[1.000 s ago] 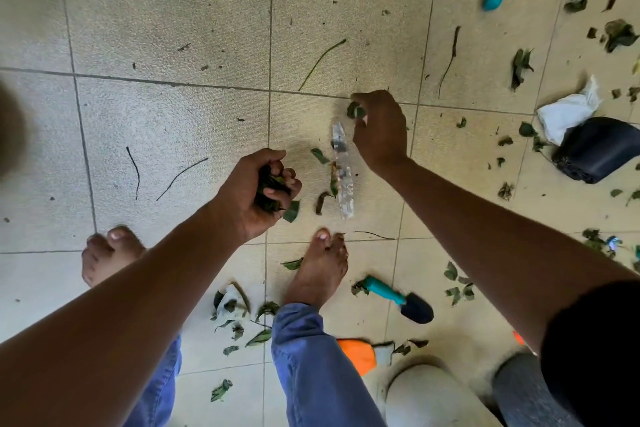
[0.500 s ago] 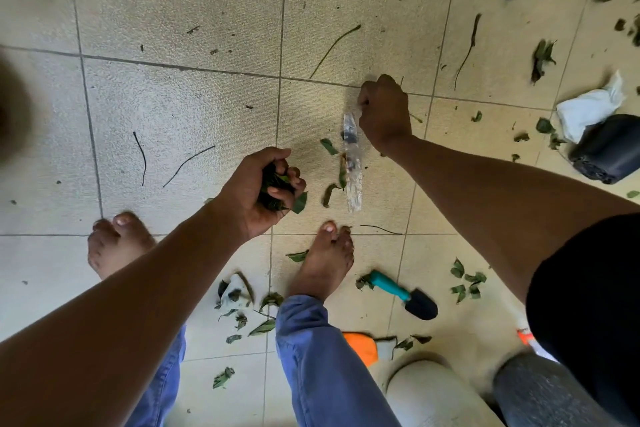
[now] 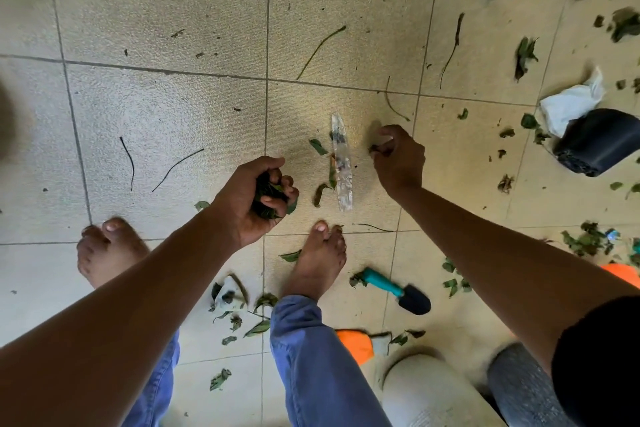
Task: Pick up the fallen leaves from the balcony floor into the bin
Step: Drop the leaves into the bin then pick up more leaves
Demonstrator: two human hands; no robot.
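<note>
The left hand (image 3: 254, 196) is curled tight round a dark green wad of gathered leaves (image 3: 268, 196). The right hand (image 3: 398, 158) pinches a small green leaf (image 3: 375, 148) beside a clear plastic strip (image 3: 341, 163) on the beige tiled floor (image 3: 166, 121).

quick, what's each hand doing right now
Left hand: closed on a bunch of leaves.
Right hand: pinching a small leaf.

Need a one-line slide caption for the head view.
Head view: left hand grips a wad of leaves while right hand pinches a leaf beside a clear plastic wrapper.
</note>
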